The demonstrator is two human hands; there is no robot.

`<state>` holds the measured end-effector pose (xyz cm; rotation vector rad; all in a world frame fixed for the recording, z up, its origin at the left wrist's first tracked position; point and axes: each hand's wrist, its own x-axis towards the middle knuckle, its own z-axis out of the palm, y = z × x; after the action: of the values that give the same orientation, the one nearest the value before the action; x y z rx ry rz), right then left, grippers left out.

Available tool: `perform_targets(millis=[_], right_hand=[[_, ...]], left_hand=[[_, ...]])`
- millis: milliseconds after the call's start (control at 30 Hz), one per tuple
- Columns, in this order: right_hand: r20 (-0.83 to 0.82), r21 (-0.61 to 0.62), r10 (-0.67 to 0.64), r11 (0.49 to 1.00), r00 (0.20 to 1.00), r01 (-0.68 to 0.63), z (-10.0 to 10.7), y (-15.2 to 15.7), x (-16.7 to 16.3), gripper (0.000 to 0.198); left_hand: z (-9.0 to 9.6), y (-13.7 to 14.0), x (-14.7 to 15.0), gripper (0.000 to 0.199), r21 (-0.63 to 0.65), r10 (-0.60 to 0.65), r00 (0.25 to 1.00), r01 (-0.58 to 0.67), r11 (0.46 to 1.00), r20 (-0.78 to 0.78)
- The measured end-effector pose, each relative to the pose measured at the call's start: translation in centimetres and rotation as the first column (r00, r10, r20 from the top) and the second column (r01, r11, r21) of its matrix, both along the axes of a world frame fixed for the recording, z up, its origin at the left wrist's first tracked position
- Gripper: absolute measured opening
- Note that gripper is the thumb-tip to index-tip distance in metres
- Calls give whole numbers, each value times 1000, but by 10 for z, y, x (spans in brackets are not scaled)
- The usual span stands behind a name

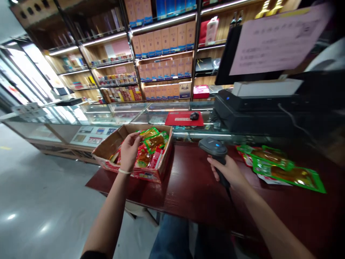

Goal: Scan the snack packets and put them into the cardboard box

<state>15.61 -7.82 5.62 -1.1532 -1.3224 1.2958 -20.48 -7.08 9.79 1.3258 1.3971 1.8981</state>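
Note:
My left hand [129,151] hovers over an open cardboard box [147,175], its fingers loosely bent and a little apart, with no packet visible in them. Snack packets [155,142] in green, red and clear shiny wrapping lie in the box beneath and beside that hand. A dark handheld barcode scanner [214,147] is gripped in my right hand [229,171], head up and showing a small blue light. Its cable hangs down below the handle. To the right of this hand, several green-edged snack packets [289,174] lie in an overlapping pile on the dark red table.
The dark red wooden table [185,180] adjoins a glass display counter [115,112]. On the glass lie a red mat [175,118] and a black mouse [194,116]. A monitor with a pink paper sheet [272,46] stands at right. Shelves of boxes [169,37] line the wall.

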Motion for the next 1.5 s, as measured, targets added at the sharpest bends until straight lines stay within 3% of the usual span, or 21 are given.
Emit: perform_targets(millis=[133, 267, 400, 567, 733, 967, 1100, 1200, 1333, 1500], right_hand=[[37, -14, -90, 996, 995, 91, -1, -8, 28, 45], [52, -28, -197, 980, 979, 198, -7, -20, 68, 44], [55, -52, -306, 950, 951, 309, -13, -38, 114, 42], [76, -69, -434, 896, 898, 439, -20, -60, 170, 43], [94, -87, -525, 842, 846, 532, -29, -74, 212, 42], [69, -102, -577, 807, 814, 581, -35, -74, 239, 42], [40, -102, -589, 801, 807, 590, -35, -71, 244, 42], [31, -105, -587, 803, 809, 587, -36, -70, 243, 41], [44, -100, -564, 819, 825, 565, -37, -69, 236, 40], [31, -76, -517, 852, 855, 518, -34, -65, 219, 39]], left_hand=[[17, -9, 72, 32, 6, -182, 976, 183, 983, -118], [17, -5, 144, 29, -120, -397, 856, 379, 917, -332], [-8, 10, 217, 24, -189, -542, 733, 513, 837, -411], [-50, 37, 305, 19, -225, -640, 649, 608, 761, -412], [-79, 67, 376, 21, -278, -668, 532, 635, 721, -520], [-102, 108, 455, 29, -314, -623, 281, 671, 672, -730], [-122, 120, 475, 53, -347, -562, 127, 669, 657, -818], [-136, 116, 467, 58, -355, -515, 88, 625, 695, -853], [-146, 102, 437, 45, -353, -468, 84, 545, 760, -880], [-147, 91, 381, 32, -367, -454, 71, 484, 794, -888]])
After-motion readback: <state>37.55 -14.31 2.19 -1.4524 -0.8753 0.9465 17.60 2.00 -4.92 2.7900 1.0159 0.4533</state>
